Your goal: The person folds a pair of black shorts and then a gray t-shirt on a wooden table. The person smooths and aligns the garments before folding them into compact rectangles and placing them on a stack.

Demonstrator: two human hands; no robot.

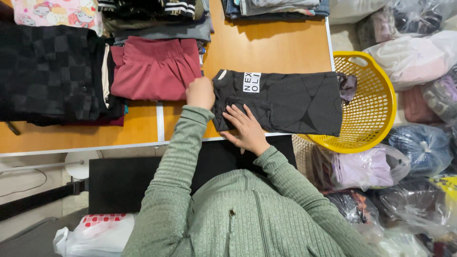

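Black folded garment [285,102] on wooden table [266,45]: left hand [200,93] clenched gripping its edge, right hand [247,128] pressed flat, released.

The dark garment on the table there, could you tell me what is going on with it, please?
A person in a green ribbed top has a black garment spread across an orange table. The right hand lies flat on its near edge, while the left hand is closed at its left end, beside folded maroon shorts. More folded clothes are stacked to the left. A yellow laundry basket sits at the table's right end, with bagged clothing around it.
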